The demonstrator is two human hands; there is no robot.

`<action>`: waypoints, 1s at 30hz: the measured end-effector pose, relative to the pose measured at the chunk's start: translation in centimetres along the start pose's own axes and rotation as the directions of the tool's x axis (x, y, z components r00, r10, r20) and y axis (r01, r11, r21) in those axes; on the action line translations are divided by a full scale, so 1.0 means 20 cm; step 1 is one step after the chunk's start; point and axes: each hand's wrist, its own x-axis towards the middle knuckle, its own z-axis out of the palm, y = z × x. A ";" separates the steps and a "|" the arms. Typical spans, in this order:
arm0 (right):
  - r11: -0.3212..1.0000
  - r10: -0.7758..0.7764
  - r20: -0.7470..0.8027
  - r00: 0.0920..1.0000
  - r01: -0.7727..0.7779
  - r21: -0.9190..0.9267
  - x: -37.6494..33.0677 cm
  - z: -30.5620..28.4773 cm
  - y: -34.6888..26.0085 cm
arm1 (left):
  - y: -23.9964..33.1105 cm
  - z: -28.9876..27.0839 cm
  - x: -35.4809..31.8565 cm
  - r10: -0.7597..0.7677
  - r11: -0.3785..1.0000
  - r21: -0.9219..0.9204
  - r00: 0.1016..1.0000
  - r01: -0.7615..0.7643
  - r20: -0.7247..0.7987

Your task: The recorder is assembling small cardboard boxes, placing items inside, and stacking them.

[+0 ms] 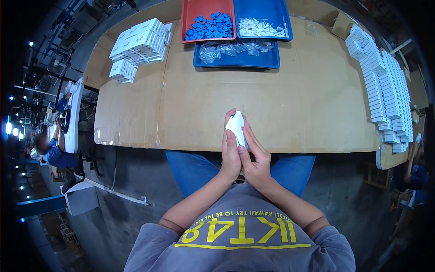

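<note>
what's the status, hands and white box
Left hand and right hand gripping white box. Box partly covered. Front blue tray beyond, not in the way.

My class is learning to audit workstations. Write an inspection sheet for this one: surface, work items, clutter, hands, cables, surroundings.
Surface: brown cardboard, taped in places, covers the worktop.
Work items: small white box, held; blue parts in a red tray; slim white parts in the upper blue tray; clear plastic pieces in the lower blue tray; left stack of white boxes; right stack of white boxes.
Clutter: clear plastic scrap, far right.
Hands: left hand and right hand both hold the small white box.
Cables: none identifiable; a pale strip lies on the floor, left.
Surroundings: another person, in blue, near a white table, left.
</note>
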 end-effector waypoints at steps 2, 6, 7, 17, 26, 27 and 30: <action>0.996 -0.052 0.029 0.998 0.054 -0.075 0.00 -0.01 0.01 | 0.03 0.04 -0.01 -0.019 0.995 -0.103 0.999 0.014 -0.040; 0.990 -0.103 0.055 0.993 0.108 -0.090 -0.01 -0.01 0.00 | 0.02 0.02 -0.03 0.035 0.998 -0.052 0.999 -0.037 -0.032; 0.990 -0.103 0.055 0.993 0.107 -0.090 -0.01 -0.01 0.00 | 0.02 0.02 -0.03 0.025 0.997 -0.066 0.999 -0.027 -0.026; 0.996 -0.089 0.017 0.996 0.089 -0.007 -0.04 0.00 -0.02 | 0.01 0.03 -0.05 0.028 0.998 -0.060 0.999 -0.029 -0.017; 0.997 0.014 0.045 0.999 -0.018 0.075 -0.06 0.01 0.00 | -0.05 -0.02 -0.06 -0.015 0.994 -0.110 0.999 0.010 -0.044; 0.995 0.032 0.036 0.999 -0.035 0.091 -0.06 0.03 -0.01 | -0.04 -0.02 -0.05 -0.014 0.994 -0.112 0.999 0.010 -0.042; 0.940 0.090 0.004 0.996 -0.086 0.329 -0.03 0.07 -0.01 | -0.02 -0.02 -0.01 0.036 0.997 -0.074 0.999 -0.038 -0.032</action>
